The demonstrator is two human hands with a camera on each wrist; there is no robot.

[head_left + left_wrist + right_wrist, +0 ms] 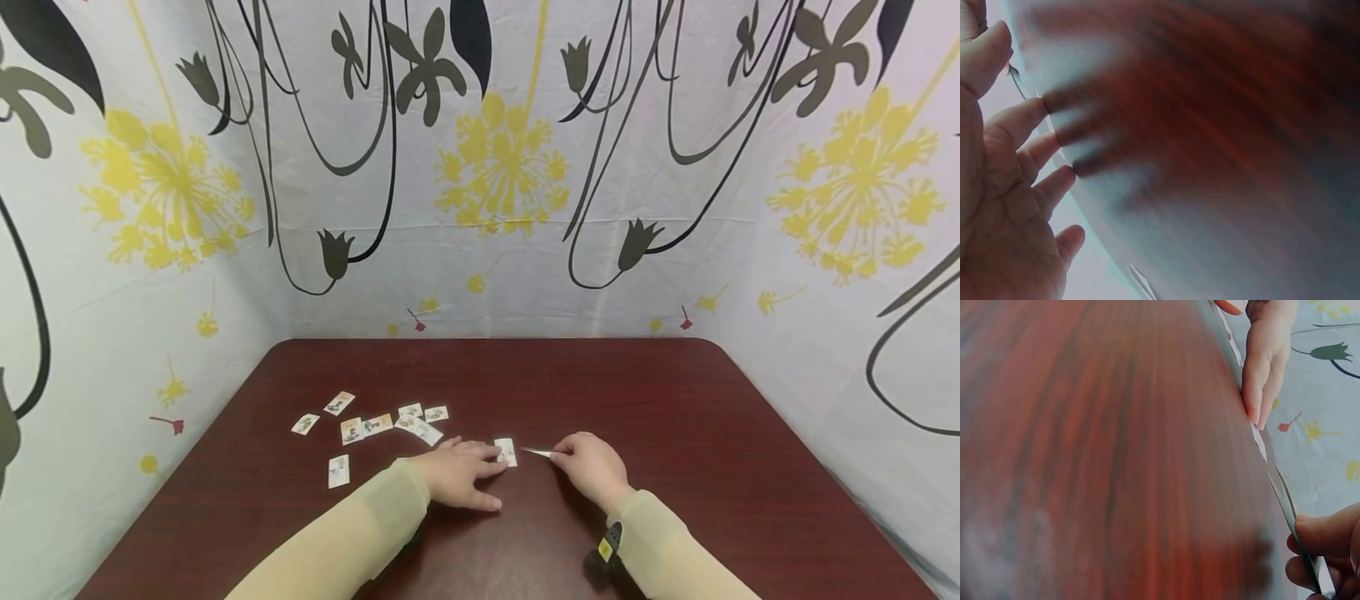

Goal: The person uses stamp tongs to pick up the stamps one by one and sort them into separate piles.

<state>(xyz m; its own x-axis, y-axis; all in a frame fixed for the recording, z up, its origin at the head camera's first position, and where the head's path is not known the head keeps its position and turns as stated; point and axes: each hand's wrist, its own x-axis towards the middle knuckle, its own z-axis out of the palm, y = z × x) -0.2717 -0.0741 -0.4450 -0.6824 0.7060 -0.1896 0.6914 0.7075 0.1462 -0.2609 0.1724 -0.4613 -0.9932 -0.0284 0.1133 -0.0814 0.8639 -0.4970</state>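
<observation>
My right hand (596,471) pinches a pair of tweezers (1297,534) between thumb and fingers. Their two tips stand slightly apart and point left, just short of a small white printed card (507,450). From the other side my left hand (460,473) lies palm down with its fingers spread. Its fingertips touch the table (1210,119) and the near left part of that card, which they partly cover. The print on the card is too small to make out.
Several more small printed cards lie left of the left hand, among them an overlapping one (420,428), a lone nearer one (339,472) and one far left (305,424). Patterned cloth (517,283) hangs behind the table and along both sides.
</observation>
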